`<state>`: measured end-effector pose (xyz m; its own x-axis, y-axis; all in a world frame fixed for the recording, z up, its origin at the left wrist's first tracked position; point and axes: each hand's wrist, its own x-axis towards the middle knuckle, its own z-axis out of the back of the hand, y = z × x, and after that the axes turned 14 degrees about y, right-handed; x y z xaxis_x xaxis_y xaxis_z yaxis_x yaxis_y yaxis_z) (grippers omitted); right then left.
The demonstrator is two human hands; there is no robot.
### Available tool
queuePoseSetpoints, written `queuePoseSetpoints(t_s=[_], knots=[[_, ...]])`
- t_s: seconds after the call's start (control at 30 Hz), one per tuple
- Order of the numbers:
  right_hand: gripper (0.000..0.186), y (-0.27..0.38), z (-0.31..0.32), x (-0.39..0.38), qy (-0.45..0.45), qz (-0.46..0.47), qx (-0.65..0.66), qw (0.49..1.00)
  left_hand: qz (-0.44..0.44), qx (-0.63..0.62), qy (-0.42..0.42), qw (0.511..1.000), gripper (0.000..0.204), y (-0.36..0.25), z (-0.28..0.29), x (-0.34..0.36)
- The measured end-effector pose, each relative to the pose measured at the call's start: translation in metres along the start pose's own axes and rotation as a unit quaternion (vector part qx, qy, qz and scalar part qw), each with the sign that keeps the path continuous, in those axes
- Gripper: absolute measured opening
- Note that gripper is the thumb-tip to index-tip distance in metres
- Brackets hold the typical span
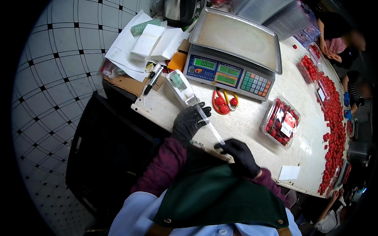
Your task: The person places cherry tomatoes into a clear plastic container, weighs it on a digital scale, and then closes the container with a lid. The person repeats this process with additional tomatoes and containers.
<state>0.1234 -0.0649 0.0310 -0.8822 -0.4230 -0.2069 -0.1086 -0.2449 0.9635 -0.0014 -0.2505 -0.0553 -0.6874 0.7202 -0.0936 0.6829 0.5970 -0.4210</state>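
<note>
A strip of clear tape (215,133) stretches between my two hands, which wear black gloves. My right hand (241,155) pinches its lower end between thumb and fingertips. At the upper end, my left hand (187,121) has its fingers closed around the tape, just in front of a white tape dispenser (182,87) with a greenish roll. Whether that end is still joined to the roll is hard to make out. To the right on the table stands a closed clear plastic box of cherry tomatoes (280,122) with a red and white label.
A digital scale (232,59) with a steel pan stands behind the dispenser. Tomatoes in red and yellow loops (221,104) lie before it. Loose cherry tomatoes (334,141) cover the right side, near other people. A black crate (106,145) is at left; a white card (289,172) lies front right.
</note>
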Motion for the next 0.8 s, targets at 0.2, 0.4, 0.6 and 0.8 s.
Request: queuePoseSetpoints(t_s=[0.2, 0.4, 0.6, 0.8], knots=[[0.020, -0.014, -0.014, -0.055, -0.086, -0.162, 0.254, 0.950, 0.001, 0.099, -0.089, 0.991, 0.045, 0.004, -0.022, 0.014], [0.019, -0.042, -0.015, -0.050, -0.091, -0.142, 0.300, 0.939, -0.019, 0.208, -0.167, 0.964, 0.037, 0.019, 0.001, 0.025], [0.018, -0.046, -0.005, -0.096, -0.191, -0.108, 0.104, 0.970, -0.059, 0.467, -0.052, 0.881, 0.034, 0.028, -0.052, 0.048], [0.018, -0.042, -0.026, -0.148, -0.367, -0.079, 0.380, 0.845, -0.209, 0.798, 0.259, 0.502, 0.026, 0.120, -0.159, 0.160]])
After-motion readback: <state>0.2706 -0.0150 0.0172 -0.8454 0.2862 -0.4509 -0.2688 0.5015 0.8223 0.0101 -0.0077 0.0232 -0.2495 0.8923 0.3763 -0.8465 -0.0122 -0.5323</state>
